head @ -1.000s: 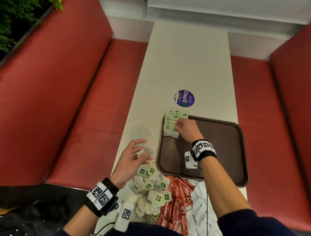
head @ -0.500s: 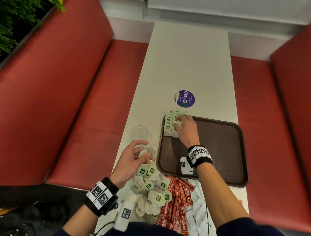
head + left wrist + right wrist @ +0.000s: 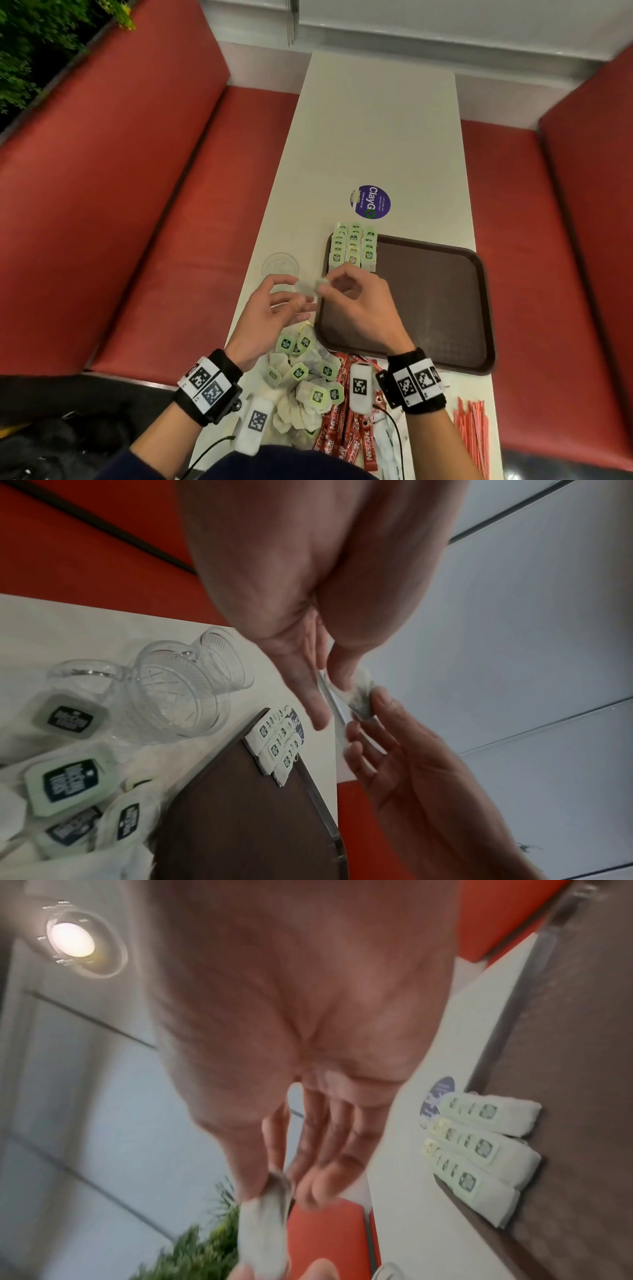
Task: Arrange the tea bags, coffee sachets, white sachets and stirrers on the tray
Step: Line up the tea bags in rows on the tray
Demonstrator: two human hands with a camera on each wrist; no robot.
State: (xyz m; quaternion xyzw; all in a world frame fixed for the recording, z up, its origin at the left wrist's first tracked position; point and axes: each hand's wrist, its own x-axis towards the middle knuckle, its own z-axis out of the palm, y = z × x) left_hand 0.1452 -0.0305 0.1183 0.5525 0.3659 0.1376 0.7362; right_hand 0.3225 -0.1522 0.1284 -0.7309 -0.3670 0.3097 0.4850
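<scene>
A brown tray [image 3: 431, 301] lies on the white table, with three rows of tea bags [image 3: 352, 248] stacked at its far left corner. Above the tray's left edge, my left hand [image 3: 274, 305] and right hand [image 3: 356, 305] meet on one tea bag [image 3: 310, 286]. Both pinch it between thumb and fingertips, as the left wrist view shows around the tea bag [image 3: 359, 696]. Loose tea bags [image 3: 301, 373] lie heaped near the front edge, red coffee sachets [image 3: 346, 435] beside them, then white sachets [image 3: 387, 442]. Red stirrers [image 3: 472, 431] lie at the front right.
A clear glass cup [image 3: 280, 267] stands left of the tray, close to my left hand. A purple round sticker [image 3: 370, 202] is on the table beyond the tray. Red bench seats [image 3: 164, 212] flank the table on both sides.
My right hand has left the stacked tea bags and come back left to my left hand. It now pinches the tea bag that the left hand was holding up.
</scene>
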